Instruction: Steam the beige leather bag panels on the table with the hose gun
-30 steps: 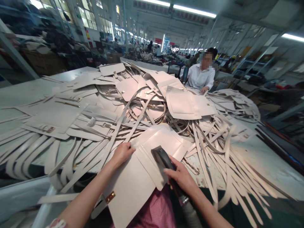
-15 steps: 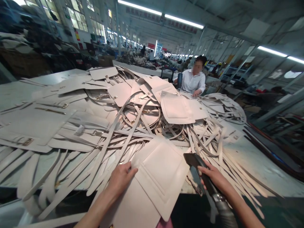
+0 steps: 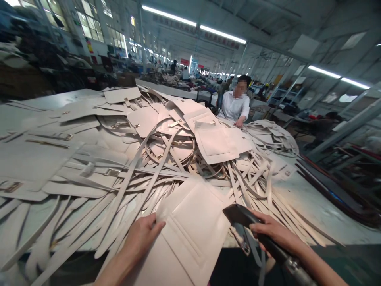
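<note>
My left hand is closed on the left edge of a pale beige leather bag panel, thumb on top. The panel carries a stitched-looking rectangular pocket outline and lies tilted toward me, its lower end running out of view. In my right hand is a black hand tool with a flat, wide nozzle and a ribbed metallic hose at its rear. The nozzle points at the panel's right edge, very close to it; whether they touch I cannot tell. Beneath the tool hangs a strap with a metal clasp.
A large heap of similar beige bag pieces and long straps covers much of the table, some straps hanging over the front edge. Across it, a person in a white shirt works beside another pile. Dark strips lie at right.
The view has shifted slightly to the right. The tool's nozzle has dropped and come closer to the panel's right edge. My left hand keeps its hold on the panel.
</note>
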`<control>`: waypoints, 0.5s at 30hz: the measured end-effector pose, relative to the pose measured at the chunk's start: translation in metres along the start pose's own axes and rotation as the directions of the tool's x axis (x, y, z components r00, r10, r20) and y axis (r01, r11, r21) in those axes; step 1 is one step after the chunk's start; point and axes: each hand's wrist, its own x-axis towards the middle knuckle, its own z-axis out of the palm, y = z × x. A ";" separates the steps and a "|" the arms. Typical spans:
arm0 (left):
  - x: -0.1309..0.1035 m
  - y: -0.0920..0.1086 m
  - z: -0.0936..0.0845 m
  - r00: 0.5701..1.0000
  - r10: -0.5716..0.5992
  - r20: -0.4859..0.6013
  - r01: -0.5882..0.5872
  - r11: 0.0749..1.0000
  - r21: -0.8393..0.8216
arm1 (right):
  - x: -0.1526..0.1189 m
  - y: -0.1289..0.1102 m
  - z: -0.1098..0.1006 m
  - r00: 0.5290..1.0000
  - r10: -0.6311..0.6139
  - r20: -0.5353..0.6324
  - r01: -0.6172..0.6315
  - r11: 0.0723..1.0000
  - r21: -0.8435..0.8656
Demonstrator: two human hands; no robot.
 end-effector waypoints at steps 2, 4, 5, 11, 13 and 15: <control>0.000 0.000 0.001 1.000 0.020 0.003 -0.020 1.000 0.016 | 0.013 -0.004 0.000 0.999 -0.008 0.034 0.009 1.000 -0.025; -0.001 -0.001 0.001 1.000 0.027 0.006 -0.027 0.999 0.027 | 0.028 -0.013 0.002 0.997 -0.035 0.075 0.039 0.997 -0.059; -0.001 -0.001 0.002 1.000 0.028 0.008 -0.029 0.999 0.035 | 0.036 -0.018 0.004 0.994 -0.050 0.095 0.057 0.996 -0.071; 0.000 -0.006 0.007 0.999 0.045 0.010 -0.046 0.994 0.095 | 0.089 -0.045 0.033 0.978 -0.123 0.168 0.137 0.988 -0.074; 0.001 -0.010 0.010 0.999 0.051 0.003 -0.051 0.993 0.102 | 0.106 -0.054 0.042 0.971 -0.142 0.191 0.156 0.986 -0.063; 0.001 -0.013 0.013 0.999 0.050 -0.005 -0.050 0.993 0.106 | 0.123 -0.064 0.048 0.966 -0.161 0.205 0.173 0.984 -0.044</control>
